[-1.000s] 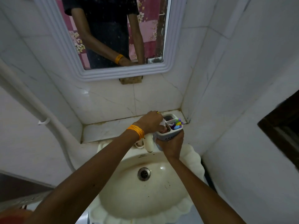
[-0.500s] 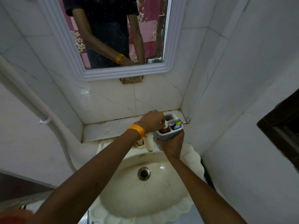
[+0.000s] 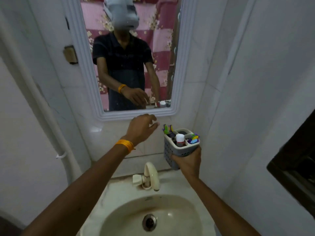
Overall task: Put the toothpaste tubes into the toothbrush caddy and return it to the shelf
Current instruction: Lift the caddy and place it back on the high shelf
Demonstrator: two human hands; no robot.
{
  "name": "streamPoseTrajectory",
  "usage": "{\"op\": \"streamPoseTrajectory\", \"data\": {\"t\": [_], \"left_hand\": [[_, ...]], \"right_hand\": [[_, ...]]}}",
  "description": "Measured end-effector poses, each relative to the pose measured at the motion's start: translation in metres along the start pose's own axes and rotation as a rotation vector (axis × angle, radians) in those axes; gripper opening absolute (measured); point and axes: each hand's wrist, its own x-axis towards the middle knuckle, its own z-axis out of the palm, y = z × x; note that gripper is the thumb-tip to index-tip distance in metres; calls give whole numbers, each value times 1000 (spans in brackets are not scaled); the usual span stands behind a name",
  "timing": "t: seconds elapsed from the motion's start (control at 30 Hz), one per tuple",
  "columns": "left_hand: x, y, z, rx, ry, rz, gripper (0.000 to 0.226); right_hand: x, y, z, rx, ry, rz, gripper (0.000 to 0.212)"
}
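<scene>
The left hand (image 3: 142, 127) is seen raised below the mirror frame (image 3: 136, 115), its fingers loosely spread and nothing held in it; it lies just left of the toothbrush caddy (image 3: 179, 147) and apart from it. The caddy is gripped from beneath and around its lower wall by the right hand (image 3: 188, 163), and is held upright over the back of the sink (image 3: 153, 218), above and to the right of the tap (image 3: 150, 174). A toothpaste tube (image 3: 179, 140) with a white cap is stood on end in a front compartment, its long axis vertical, with toothbrushes (image 3: 167, 128) beside it. The move to the shelf is judged to fall to the right hand, since the caddy is carried by it alone; the shelf itself cannot be made out clearly here. Against the earlier frames, the left hand has been withdrawn from the caddy's top, where it was pressing something in, and the caddy has been lifted higher in view.
</scene>
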Motion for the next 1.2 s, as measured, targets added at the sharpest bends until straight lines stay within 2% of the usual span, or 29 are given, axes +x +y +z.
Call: {"op": "streamPoseTrajectory", "data": {"t": [0.13,0.23,0.5,0.63,0.73,0.9,1.2], "left_hand": [[19,15,-41,38,78,30,31],[32,24,-74,113,136,27,30],[51,57,-171,213,326,99,30],[67,71,-213,337,434,174,46],[81,81,-244,386,467,184,61],[105,100,-289,422,562,190,41],[158,146,-362,396,773,329,50]], "right_hand": [[24,-65,-15,57,5,-93,117],[40,-110,-27,80,12,-167,107],[75,-241,-65,203,55,-407,113],[88,-301,-82,220,82,-472,97],[94,-338,-93,256,89,-502,95],[100,-397,-108,291,156,-585,92],[120,-485,-130,329,268,-752,95]]}}
